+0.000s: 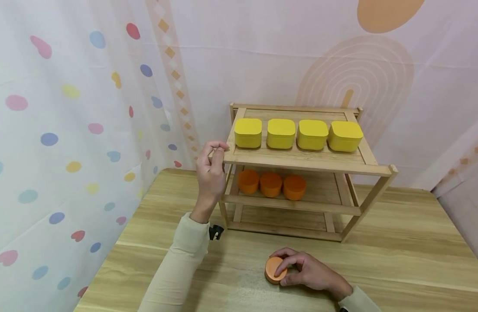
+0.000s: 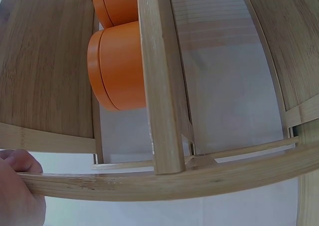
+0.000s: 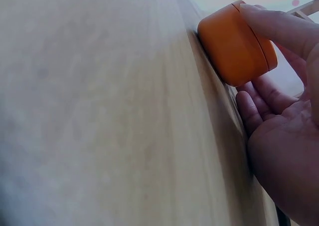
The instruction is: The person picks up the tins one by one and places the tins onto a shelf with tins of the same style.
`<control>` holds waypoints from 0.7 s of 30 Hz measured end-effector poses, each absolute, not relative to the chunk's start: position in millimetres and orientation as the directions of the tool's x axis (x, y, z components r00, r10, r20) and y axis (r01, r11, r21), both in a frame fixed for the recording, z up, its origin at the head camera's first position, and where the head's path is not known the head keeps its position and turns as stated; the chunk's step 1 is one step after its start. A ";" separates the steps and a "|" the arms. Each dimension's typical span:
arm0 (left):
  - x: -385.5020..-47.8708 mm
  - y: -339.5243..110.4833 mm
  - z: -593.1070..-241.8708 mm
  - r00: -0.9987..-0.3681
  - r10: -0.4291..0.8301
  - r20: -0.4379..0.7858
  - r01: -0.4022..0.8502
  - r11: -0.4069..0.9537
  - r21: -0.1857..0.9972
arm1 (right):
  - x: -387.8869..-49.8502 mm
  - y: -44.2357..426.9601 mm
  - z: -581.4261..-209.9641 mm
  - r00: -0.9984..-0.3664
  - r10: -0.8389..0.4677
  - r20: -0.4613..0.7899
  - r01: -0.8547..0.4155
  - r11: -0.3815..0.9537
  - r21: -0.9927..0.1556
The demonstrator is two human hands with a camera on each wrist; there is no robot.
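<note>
My left hand [image 1: 211, 171] grips the upper left front corner of a three-tier wooden rack [image 1: 293, 162]. In the left wrist view, that hand's fingers [image 2: 22, 161] curl round the end of a rack bar. Down on the table before the rack, my right hand [image 1: 307, 271] holds a small round orange lidded box [image 1: 275, 269]. The right wrist view shows this box [image 3: 234, 44] standing on the tabletop, a digit lying along its lid edge and other fingers at its far side.
Several yellow lidded boxes [image 1: 281, 133] line the top tier. On the middle tier, three round orange boxes [image 1: 271, 184] sit side by side toward the left. The wooden table [image 1: 410, 242] reaches back to a patterned curtain [image 1: 242, 73].
</note>
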State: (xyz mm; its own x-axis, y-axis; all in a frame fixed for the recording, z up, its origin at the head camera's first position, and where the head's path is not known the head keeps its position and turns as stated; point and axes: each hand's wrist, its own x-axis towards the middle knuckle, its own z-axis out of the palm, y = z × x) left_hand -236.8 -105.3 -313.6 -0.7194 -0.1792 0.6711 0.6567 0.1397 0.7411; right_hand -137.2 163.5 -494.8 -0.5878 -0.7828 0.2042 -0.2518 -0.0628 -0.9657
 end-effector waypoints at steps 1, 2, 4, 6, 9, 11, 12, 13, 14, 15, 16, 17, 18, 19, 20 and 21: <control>-236.8 -105.3 -313.8 -0.718 -0.178 0.673 0.658 0.141 0.740 | -137.2 163.8 -495.4 -0.588 -0.783 0.201 -0.249 -0.061 -0.966; -236.8 -105.2 -313.8 -0.718 -0.178 0.673 0.658 0.143 0.740 | -137.4 164.0 -495.6 -0.587 -0.784 0.201 -0.250 -0.061 -0.966; -236.9 -105.0 -313.7 -0.717 -0.176 0.674 0.659 0.142 0.739 | -137.8 164.5 -496.1 -0.585 -0.786 0.200 -0.250 -0.060 -0.966; -236.9 -104.6 -313.3 -0.715 -0.175 0.677 0.662 0.143 0.736 | -137.9 164.8 -496.0 -0.582 -0.788 0.202 -0.254 -0.060 -0.965; -237.0 -104.0 -313.1 -0.715 -0.174 0.677 0.662 0.141 0.736 | -137.9 165.2 -495.8 -0.581 -0.787 0.207 -0.259 -0.063 -0.964; -237.1 -103.9 -313.1 -0.715 -0.175 0.677 0.663 0.140 0.736 | -137.6 165.2 -495.5 -0.582 -0.786 0.209 -0.263 -0.062 -0.963; -237.0 -103.9 -313.2 -0.715 -0.175 0.677 0.663 0.137 0.736 | -137.6 165.2 -495.5 -0.583 -0.785 0.210 -0.265 -0.061 -0.962; -237.0 -103.9 -313.2 -0.716 -0.175 0.676 0.663 0.135 0.737 | -137.5 165.1 -495.4 -0.584 -0.785 0.209 -0.265 -0.059 -0.963; -237.0 -104.0 -313.2 -0.716 -0.177 0.676 0.663 0.134 0.737 | -137.5 165.1 -495.4 -0.585 -0.784 0.209 -0.268 -0.056 -0.962; -236.9 -104.1 -313.2 -0.715 -0.178 0.677 0.664 0.133 0.736 | -137.5 165.0 -495.4 -0.584 -0.785 0.207 -0.266 -0.056 -0.962; -236.9 -104.2 -313.3 -0.714 -0.179 0.676 0.664 0.132 0.736 | -137.5 165.0 -495.4 -0.585 -0.785 0.205 -0.267 -0.052 -0.962; -237.0 -104.4 -313.3 -0.713 -0.180 0.677 0.665 0.131 0.735 | -137.5 165.0 -495.5 -0.587 -0.784 0.201 -0.264 -0.048 -0.963; -237.2 -104.5 -313.4 -0.713 -0.181 0.677 0.665 0.132 0.735 | -137.8 165.0 -495.6 -0.587 -0.784 0.200 -0.259 -0.052 -0.965; -237.2 -104.6 -313.5 -0.713 -0.181 0.677 0.664 0.134 0.735 | -137.7 164.9 -496.0 -0.589 -0.784 0.198 -0.252 -0.055 -0.966; -237.2 -104.7 -313.6 -0.713 -0.181 0.678 0.664 0.136 0.735 | -137.7 164.9 -496.4 -0.590 -0.783 0.198 -0.246 -0.060 -0.967; -237.3 -104.7 -313.7 -0.713 -0.179 0.677 0.664 0.136 0.735 | -137.7 164.8 -496.9 -0.590 -0.782 0.199 -0.239 -0.067 -0.969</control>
